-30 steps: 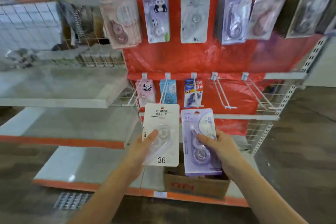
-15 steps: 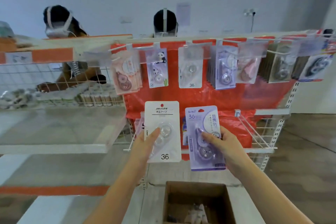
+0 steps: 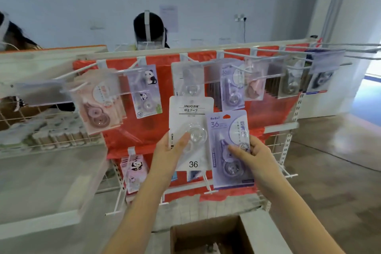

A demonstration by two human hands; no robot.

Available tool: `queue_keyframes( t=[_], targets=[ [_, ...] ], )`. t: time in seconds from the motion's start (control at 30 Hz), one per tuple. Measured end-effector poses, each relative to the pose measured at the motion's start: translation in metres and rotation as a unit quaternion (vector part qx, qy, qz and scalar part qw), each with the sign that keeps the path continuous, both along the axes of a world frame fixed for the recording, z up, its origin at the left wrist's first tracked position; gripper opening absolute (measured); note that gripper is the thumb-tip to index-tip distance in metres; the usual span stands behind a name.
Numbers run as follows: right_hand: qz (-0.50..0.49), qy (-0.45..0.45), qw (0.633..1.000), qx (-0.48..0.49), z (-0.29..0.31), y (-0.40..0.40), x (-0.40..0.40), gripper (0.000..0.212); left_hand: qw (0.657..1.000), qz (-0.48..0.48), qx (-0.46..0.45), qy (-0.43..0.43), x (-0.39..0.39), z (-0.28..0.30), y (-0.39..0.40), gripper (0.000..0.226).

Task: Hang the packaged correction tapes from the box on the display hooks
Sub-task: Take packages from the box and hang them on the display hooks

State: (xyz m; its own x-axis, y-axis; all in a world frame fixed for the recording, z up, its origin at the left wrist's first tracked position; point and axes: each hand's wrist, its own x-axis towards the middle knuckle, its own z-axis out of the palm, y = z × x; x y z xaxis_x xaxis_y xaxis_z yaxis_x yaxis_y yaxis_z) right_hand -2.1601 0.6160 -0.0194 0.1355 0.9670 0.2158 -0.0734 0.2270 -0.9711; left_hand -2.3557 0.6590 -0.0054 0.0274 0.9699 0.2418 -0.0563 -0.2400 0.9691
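Note:
My left hand [image 3: 169, 151] holds a white correction-tape pack [image 3: 190, 109] marked 36, raised upright just below the top row of display hooks [image 3: 198, 62]. Beside it, my right hand [image 3: 254, 156] grips a purple correction-tape pack [image 3: 224, 128], also upright and overlapping the white one's right edge. A white pack [image 3: 188, 80] and a purple pack [image 3: 232, 86] hang on the hooks directly above. The open cardboard box [image 3: 206, 235] sits below at the bottom edge, its contents mostly out of sight.
More packs hang along the top row: pink [image 3: 97, 101], panda [image 3: 145, 90], and others to the right. Lower hooks [image 3: 134, 169] carry panda packs. A wire basket [image 3: 45, 134] and grey shelves stand at left. A person [image 3: 149, 29] stands behind the rack.
Both hands have lifted their packs up from over the box toward the top row of hooks, and my view has tilted upward with them.

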Motion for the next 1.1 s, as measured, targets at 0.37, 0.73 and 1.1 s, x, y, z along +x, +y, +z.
queue_keyframes(
  t=[0.37, 0.73, 1.1],
  targets=[
    [0.004, 0.01, 0.998, 0.069, 0.02, 0.028, 0.061, 0.069, 0.995, 0.041, 0.064, -0.069, 0.043, 0.025, 0.017, 0.027],
    [-0.006, 0.018, 0.994, 0.109, 0.041, 0.056, 0.095, 0.069, 0.99, 0.09, 0.084, -0.066, 0.058, 0.027, 0.018, 0.031],
    [0.028, -0.012, 0.993, 0.117, 0.057, 0.072, 0.101, 0.023, 0.99, 0.099, 0.081, -0.057, 0.061, 0.03, 0.017, 0.028]
  ],
)
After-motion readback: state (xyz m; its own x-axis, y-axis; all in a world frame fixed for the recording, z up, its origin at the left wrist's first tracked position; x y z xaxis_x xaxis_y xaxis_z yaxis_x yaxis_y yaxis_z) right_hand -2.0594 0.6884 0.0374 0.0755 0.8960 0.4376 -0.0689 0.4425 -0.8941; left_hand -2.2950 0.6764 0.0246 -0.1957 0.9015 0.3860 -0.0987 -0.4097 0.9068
